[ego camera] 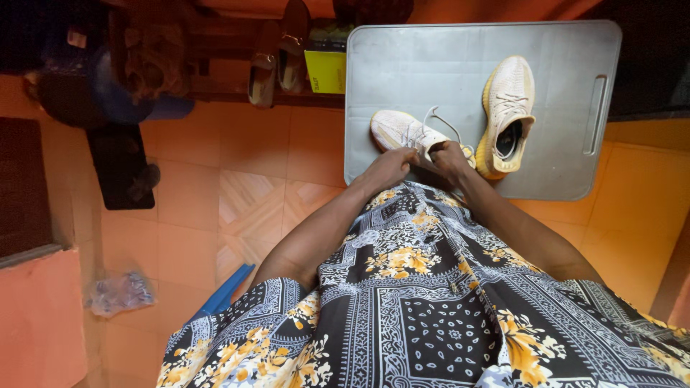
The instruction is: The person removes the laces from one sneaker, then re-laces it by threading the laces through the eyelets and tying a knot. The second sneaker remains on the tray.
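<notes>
Mid-frame on the grey plastic board point(460, 65), we grip the cream knit sneaker point(402, 131) with left hand point(390, 167) and right hand point(449, 156) closed, lacing underway; tension comes next.

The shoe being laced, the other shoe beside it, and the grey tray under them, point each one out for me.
Shoe being laced point(395, 131): head view, on its knit toe.
Other shoe point(509, 90): head view, on its upper near the laces.
Grey tray point(431, 61): head view, on a bare part of its surface.
</notes>
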